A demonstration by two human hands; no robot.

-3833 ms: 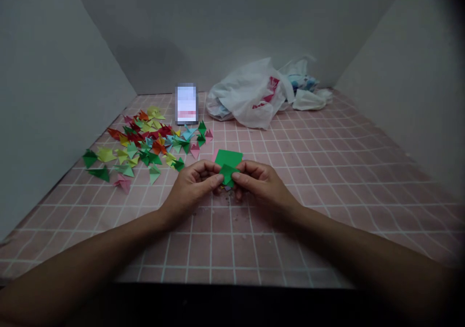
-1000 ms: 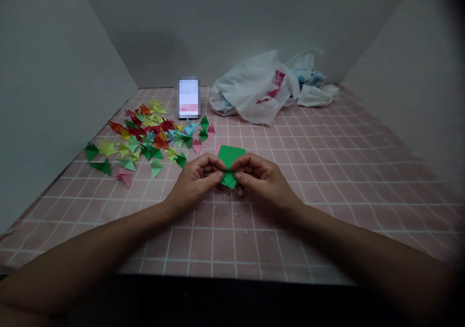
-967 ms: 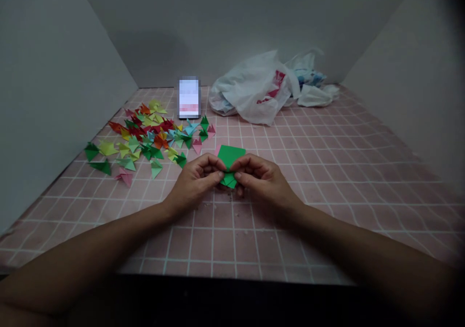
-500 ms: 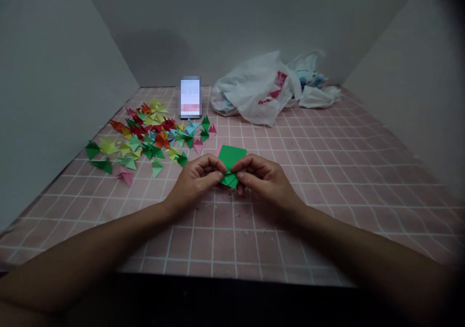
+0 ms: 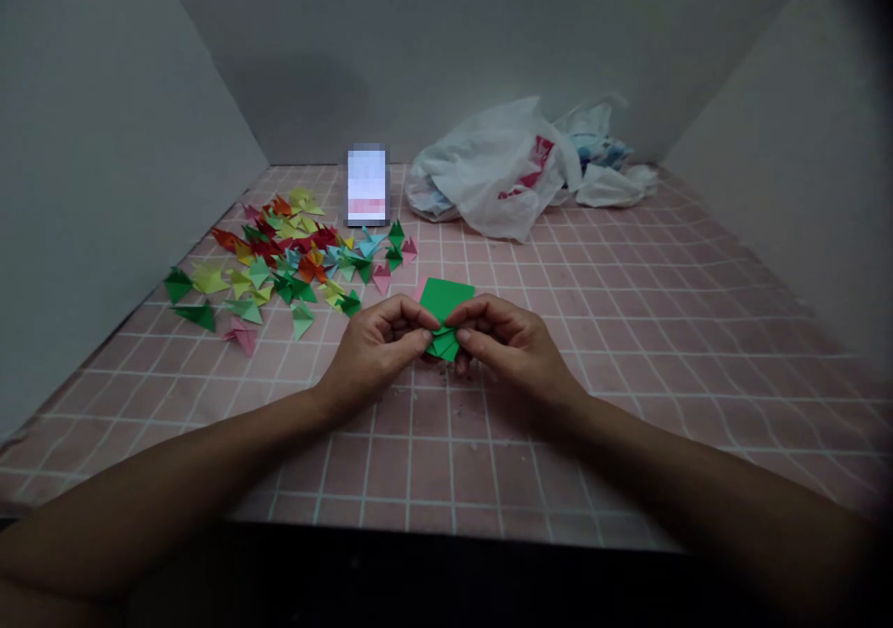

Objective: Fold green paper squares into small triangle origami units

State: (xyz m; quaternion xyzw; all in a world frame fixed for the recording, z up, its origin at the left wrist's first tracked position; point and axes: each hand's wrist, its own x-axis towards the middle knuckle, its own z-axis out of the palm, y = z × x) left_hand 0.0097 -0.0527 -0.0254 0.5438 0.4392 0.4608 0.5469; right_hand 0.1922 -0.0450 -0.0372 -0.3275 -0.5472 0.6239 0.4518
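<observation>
Between my two hands is a green sheet of folding paper, its near part creased into layered flaps. My left hand pinches the paper's left edge between thumb and forefinger. On the opposite edge, the thumb and forefinger of my right hand press together in the same way. A bit of pink paper peeks out behind the green sheet at its upper left. Several folded paper pieces in green, yellow, red, orange, pink and blue lie spread to the left of my hands.
A phone with a lit, blurred screen stands upright at the back. Right of it lies a crumpled white plastic bag, with another bag beside it. A pink checked cloth covers the table, and pale walls enclose three sides.
The near flaps of the green paper show slightly differently between my fingertips, with more of the layered folds visible. My hands keep almost the same place.
</observation>
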